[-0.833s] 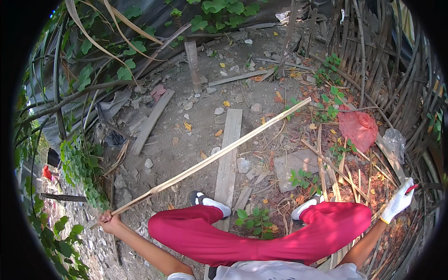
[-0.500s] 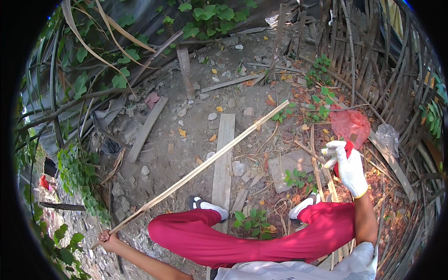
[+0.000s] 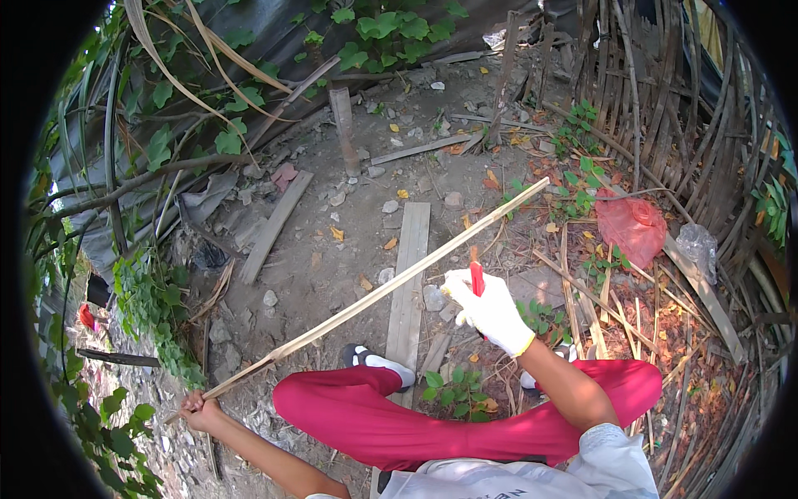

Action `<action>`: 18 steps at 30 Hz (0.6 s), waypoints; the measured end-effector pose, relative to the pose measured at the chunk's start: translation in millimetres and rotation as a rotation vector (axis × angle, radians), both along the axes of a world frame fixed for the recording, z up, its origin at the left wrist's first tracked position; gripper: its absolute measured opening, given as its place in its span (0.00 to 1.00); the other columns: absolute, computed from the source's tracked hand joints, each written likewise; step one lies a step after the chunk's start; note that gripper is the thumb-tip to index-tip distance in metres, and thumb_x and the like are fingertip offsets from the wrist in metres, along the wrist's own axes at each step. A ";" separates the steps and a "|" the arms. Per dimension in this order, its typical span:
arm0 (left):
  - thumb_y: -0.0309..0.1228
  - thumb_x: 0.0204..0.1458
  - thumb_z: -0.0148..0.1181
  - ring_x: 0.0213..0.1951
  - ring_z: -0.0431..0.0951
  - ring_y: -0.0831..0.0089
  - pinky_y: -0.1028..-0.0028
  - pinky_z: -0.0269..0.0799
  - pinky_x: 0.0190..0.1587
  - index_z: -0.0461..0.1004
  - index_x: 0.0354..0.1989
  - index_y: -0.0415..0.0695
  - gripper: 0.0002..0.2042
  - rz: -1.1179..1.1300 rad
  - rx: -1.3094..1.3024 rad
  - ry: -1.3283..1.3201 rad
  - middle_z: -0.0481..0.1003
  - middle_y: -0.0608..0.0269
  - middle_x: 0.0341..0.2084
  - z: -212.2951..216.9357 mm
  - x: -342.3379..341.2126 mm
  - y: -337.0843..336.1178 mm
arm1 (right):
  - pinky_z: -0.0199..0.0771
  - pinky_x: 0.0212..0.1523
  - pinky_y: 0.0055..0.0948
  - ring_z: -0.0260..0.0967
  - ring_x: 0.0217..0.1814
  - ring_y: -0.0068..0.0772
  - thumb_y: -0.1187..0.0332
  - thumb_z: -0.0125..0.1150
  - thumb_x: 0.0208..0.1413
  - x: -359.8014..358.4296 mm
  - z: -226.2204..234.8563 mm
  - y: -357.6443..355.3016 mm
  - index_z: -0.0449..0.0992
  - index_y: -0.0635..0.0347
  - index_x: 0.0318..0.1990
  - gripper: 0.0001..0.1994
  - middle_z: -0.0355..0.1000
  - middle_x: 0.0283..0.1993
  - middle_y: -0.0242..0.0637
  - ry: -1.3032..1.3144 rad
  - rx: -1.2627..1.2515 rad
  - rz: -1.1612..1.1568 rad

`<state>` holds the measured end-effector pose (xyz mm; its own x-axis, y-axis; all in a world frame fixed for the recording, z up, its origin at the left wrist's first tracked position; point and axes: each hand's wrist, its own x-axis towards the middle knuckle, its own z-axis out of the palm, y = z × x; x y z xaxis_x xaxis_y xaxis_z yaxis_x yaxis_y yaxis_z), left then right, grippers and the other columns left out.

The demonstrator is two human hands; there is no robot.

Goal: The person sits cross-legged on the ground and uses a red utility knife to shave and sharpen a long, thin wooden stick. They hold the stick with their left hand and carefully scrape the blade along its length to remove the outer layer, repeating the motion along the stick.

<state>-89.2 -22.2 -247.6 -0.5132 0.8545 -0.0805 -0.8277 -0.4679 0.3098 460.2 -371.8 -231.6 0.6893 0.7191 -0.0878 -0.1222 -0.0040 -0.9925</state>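
Observation:
At the lower left my bare left hand [image 3: 200, 413] is closed round the near end of a long pale split-bamboo strip [image 3: 399, 279]. The strip slants up and to the right across the ground in front of my knees, and its near part is darker and rougher. My right hand [image 3: 492, 309], in a white glove, is closed on a red-handled knife [image 3: 476, 279]. Its short brownish blade points up, close below the strip's far half and apart from it. The glove hides the rest of the handle.
A grey plank [image 3: 409, 279] lies between my feet, and another board [image 3: 278, 226] lies to the left. Thin wood strips [image 3: 595, 312] are scattered at the right near a red plastic bag [image 3: 632, 229]. A stick fence [image 3: 657, 108] curves along the right; a short post [image 3: 343, 131] stands farther off.
My right hand has moved left and down with the knife, from beside the red bag toward the strip. My left hand still grips the strip, which has shifted slightly right in view.

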 end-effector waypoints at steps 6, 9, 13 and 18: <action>0.48 0.71 0.41 0.16 0.50 0.75 0.74 0.48 0.19 0.66 0.32 0.42 0.22 -0.201 0.183 -0.096 0.57 0.67 0.17 25.9 119.1 -43.9 | 0.75 0.25 0.31 0.58 0.16 0.17 0.56 0.65 0.65 -10.4 -15.5 28.7 0.71 0.54 0.38 0.13 0.63 0.23 0.24 0.537 0.396 -0.217; 0.44 0.70 0.47 0.21 0.54 0.74 0.74 0.53 0.24 0.66 0.33 0.42 0.18 -0.432 0.456 -0.134 0.57 0.68 0.19 8.2 139.1 -50.3 | 0.78 0.27 0.31 0.61 0.19 0.19 0.62 0.63 0.66 10.0 -10.2 24.2 0.74 0.62 0.47 0.12 0.76 0.35 0.39 0.554 0.492 -0.302; 0.43 0.69 0.50 0.38 0.66 0.67 0.66 0.68 0.42 0.69 0.39 0.43 0.14 -0.665 0.518 0.017 0.64 0.65 0.28 11.5 176.2 -70.8 | 0.80 0.29 0.30 0.67 0.22 0.22 0.67 0.63 0.65 35.1 -15.9 -2.4 0.73 0.65 0.48 0.12 0.78 0.43 0.48 0.567 0.504 -0.364; 0.51 0.67 0.51 0.50 0.73 0.61 0.55 0.73 0.56 0.72 0.48 0.45 0.20 -0.725 0.235 0.364 0.74 0.62 0.44 21.3 199.4 -87.2 | 0.74 0.25 0.26 0.64 0.21 0.20 0.63 0.60 0.68 51.7 -11.3 -27.8 0.74 0.57 0.45 0.09 0.76 0.39 0.39 0.578 0.565 -0.494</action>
<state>110.2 -109.5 -226.2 0.2089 0.9563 0.2048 -0.8154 0.0547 0.5763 511.9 -399.6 -243.0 0.8858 0.3979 -0.2387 -0.4548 0.6425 -0.6168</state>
